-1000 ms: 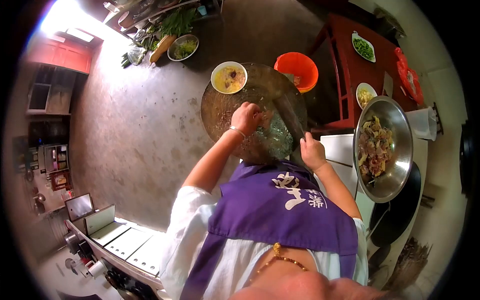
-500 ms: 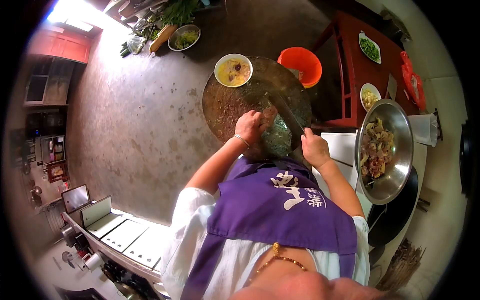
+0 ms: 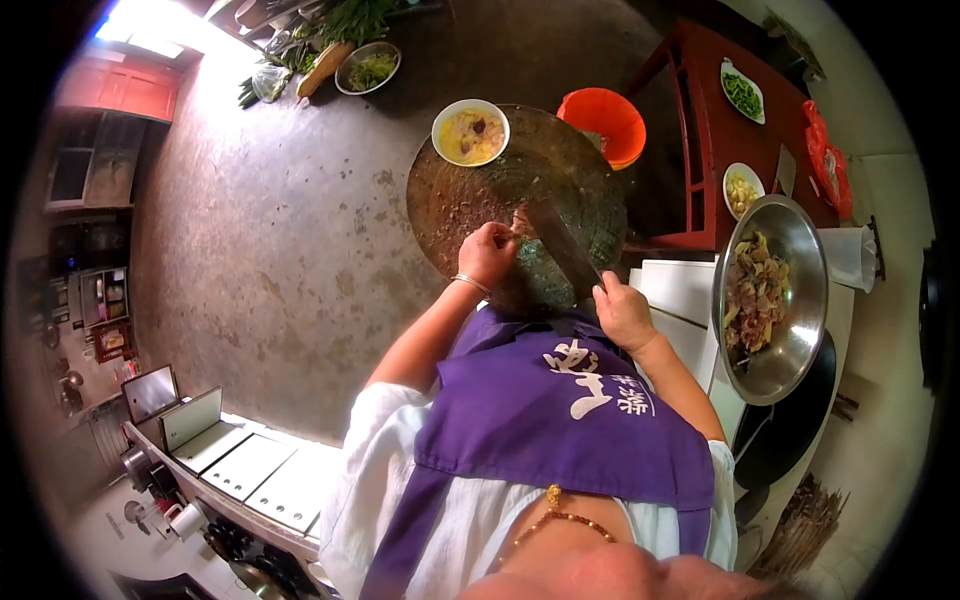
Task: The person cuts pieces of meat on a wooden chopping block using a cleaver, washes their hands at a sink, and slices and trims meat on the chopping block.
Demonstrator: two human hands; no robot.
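My left hand (image 3: 487,254), with a bracelet at its wrist, is closed on a small piece of meat (image 3: 521,224) over the round chopping block (image 3: 575,160). My right hand (image 3: 625,312) is wrapped round the handle of a cleaver (image 3: 562,244). The wide dark blade slants up and left, its far end beside the meat. A white bowl (image 3: 470,133) of yellow liquid with pieces in it stands on the block's upper left edge.
An orange bucket (image 3: 604,125) stands beyond the block. On the right are a large metal bowl (image 3: 805,335) of mixed meat, a red table (image 3: 700,200) with a dish of greens (image 3: 742,93), and a small bowl of pale pieces (image 3: 741,191).
My left hand first moved down, then slightly left, fingers still closed. The cleaver's blade has shifted left and lower, and the meat now shows at its tip. The view has shifted slightly.
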